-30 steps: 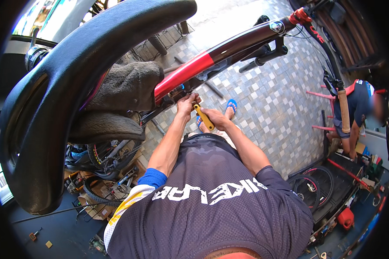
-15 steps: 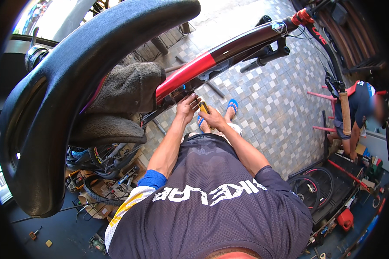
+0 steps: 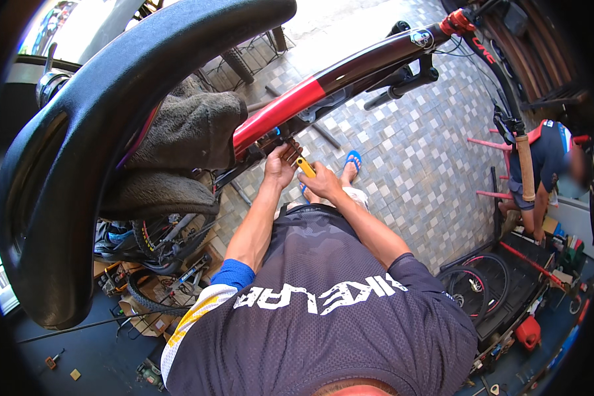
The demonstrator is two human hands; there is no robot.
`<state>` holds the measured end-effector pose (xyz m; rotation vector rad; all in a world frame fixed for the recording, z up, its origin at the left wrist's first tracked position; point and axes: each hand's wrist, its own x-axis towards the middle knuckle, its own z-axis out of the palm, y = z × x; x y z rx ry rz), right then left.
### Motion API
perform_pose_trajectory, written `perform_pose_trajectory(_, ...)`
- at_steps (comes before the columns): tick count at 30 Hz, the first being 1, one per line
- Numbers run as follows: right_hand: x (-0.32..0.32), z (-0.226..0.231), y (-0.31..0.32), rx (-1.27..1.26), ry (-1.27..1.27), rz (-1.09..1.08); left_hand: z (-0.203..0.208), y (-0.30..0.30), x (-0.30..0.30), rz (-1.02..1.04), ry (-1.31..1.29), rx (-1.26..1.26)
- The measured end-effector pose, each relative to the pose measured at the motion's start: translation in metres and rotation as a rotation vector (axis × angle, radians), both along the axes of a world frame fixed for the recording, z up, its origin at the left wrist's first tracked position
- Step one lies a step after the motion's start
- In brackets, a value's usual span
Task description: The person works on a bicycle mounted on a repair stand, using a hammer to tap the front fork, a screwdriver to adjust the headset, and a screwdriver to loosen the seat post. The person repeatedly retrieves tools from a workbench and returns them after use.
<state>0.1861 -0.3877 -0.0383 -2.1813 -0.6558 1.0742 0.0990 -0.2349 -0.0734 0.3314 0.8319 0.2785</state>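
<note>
Above my hands, a mountain bike frame (image 3: 277,113) in red and dark brown slants from lower left to upper right. My left hand (image 3: 281,166) is raised to the underside of its red section, fingers curled together. Whatever is between those fingers is too small and dark to make out. In my right hand (image 3: 325,183) is a yellow-handled tool (image 3: 305,167), gripped with its end angled up toward the left fingers. What kind of tool it is I cannot tell. A grey cloth (image 3: 188,129) is draped over the bike left of my hands.
A large black saddle (image 3: 105,125) looms close at the left. The fork (image 3: 402,86) and a handlebar grip (image 3: 525,168) lie to the right. Another person (image 3: 538,162) bends over a tool bench (image 3: 508,290). Bikes and wheels (image 3: 158,290) stand lower left above the tiled floor (image 3: 402,191).
My right hand and the yellow-handled tool have shifted slightly left, closer to my left hand. The left fingers have moved slightly left and up along the frame and look more curled.
</note>
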Motion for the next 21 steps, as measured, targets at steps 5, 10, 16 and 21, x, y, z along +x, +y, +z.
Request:
perform_pose_trajectory(5, -0.001, -0.002, -0.006, 0.070, 0.147, -0.020, -0.002, -0.002, 0.000, 0.007, 0.002, 0.003)
perform_pose_trajectory(10, 0.000, 0.005, -0.005, 0.011, 0.066, 0.048, 0.001, -0.004, -0.001, 0.026, 0.012, -0.028)
perform_pose_trajectory(16, -0.012, -0.015, -0.005, 0.030, -0.160, -0.106, 0.001, -0.005, -0.001, 0.022, 0.008, -0.039)
perform_pose_trajectory(21, -0.003, -0.036, -0.009, 0.122, 0.072, -0.185, 0.001, -0.007, 0.004, 0.021, -0.006, -0.026)
